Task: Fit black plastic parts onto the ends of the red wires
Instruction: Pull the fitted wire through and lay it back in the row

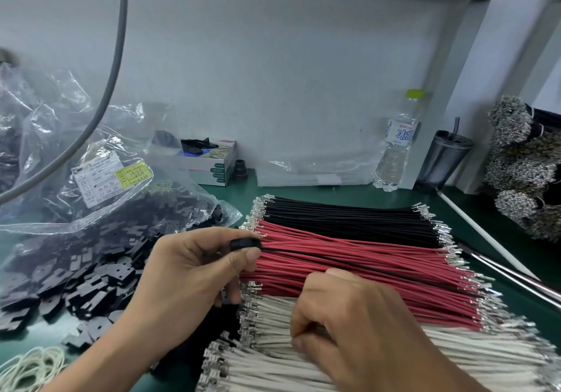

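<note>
Head view: left hand [188,270] pinches one black plastic part [246,243] between thumb and forefinger, touching the red wires' [349,270] near terminal ends. Wires run long-axis left to right across the bench [379,197]; one black lead trails from the part. Right hand [358,325] curled over the white wires [394,361], grip contents hidden. Loose parts [91,270] at the bench's left edge: too many to count.

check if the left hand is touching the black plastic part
Touching. The head view shows the left hand pinching the black plastic part between thumb and forefinger, with a thin black wire running out of it across the red wires.
</note>
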